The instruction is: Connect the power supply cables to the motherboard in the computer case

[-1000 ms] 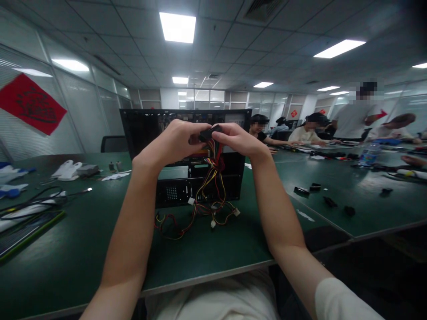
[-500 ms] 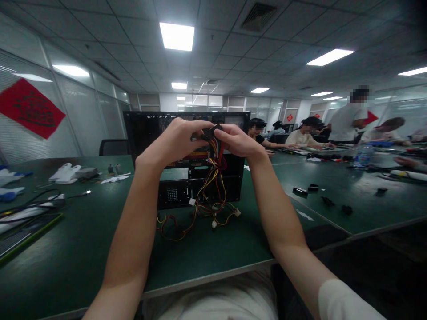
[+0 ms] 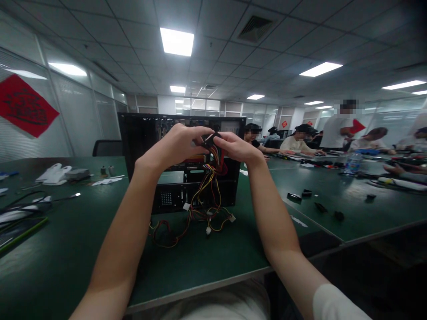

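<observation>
An open black computer case point(image 3: 137, 133) stands upright on the green table. In front of its upper part, my left hand point(image 3: 182, 142) grips a black connector point(image 3: 209, 139) from the left, fingers bent around it. My right hand point(image 3: 235, 144) pinches the same connector from the right, thumb on top. Red, yellow and black cables point(image 3: 208, 180) hang from it down the case front. Their loose ends, with white plugs point(image 3: 208, 230), lie on the table before the case.
Left on the table point(image 3: 80, 231) are a white plastic bag point(image 3: 56, 174), a grey box point(image 3: 77, 174) and dark cables. Small black parts point(image 3: 294, 196) and a water bottle point(image 3: 352, 162) are at right. Several people are along the far right side.
The view has shifted slightly, so the case and both hands appear a little further left and lower. Both hands keep hold of the connector, which looks slightly more tilted.
</observation>
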Available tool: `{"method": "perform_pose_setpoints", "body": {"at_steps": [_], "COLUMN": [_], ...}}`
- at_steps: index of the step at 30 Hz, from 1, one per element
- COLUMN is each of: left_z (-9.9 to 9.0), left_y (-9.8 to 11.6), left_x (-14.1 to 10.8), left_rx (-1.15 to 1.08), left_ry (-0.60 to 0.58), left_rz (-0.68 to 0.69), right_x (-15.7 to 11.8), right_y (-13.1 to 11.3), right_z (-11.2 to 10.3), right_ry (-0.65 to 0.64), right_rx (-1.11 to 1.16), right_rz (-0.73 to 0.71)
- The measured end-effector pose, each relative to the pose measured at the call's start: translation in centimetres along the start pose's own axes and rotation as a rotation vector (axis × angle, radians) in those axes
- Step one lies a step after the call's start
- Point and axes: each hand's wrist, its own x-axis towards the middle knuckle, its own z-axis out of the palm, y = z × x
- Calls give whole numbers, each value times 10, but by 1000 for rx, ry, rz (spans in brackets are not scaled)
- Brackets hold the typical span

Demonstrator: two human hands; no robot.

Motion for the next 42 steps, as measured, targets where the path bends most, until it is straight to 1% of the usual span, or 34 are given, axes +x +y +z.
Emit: {"method": "perform_pose_setpoints", "body": {"at_steps": [4, 6, 9, 14, 17, 19, 22, 24, 26, 30, 34, 38, 42], "left_z": [-4, -6, -10, -14, -13, -11, -7, -6, -4, 4, 16, 22, 21], "left_y": [-4, -4, -3, 0, -1, 0, 3, 5, 5, 1, 0, 6, 15], "left_x": [-3, -6, -10, -14, -14, -14, -14, -14, -13, -11, -8, -6, -5], "left_rx": [-6, -25, -45, -47, -3, 35, 96, 136, 165, 191, 170, 110, 63], "left_ry": [-58, -81, -120, -173, -173, -168, -156, -147, -125, -64, -76, -92, -119], "left_rz": [40, 54, 73, 118, 128, 132, 127, 125, 147, 251, 295, 296, 220], "right_x": [3, 4, 4, 2, 2, 1, 0, -1, -2, -4, -4, -5, -4], "right_y": [-14, -26, -41, -52, -55, -56, -56, -57, -58, -64, -64, -57, -51], "right_z": [6, 10, 15, 23, 25, 24, 20, 17, 16, 19, 22, 18, 14], "right_ry": [-111, -162, -204, -286, -307, -342, -368, -364, -379, -453, -528, -598, -690], "right_rx": [-62, -124, -215, -216, -205, -229, -324, -335, -288, -233, -197, -160, -115], "right_rz": [35, 18, 3, 35, 27, 47, 156, 204, 195, 151, 147, 155, 106]}}
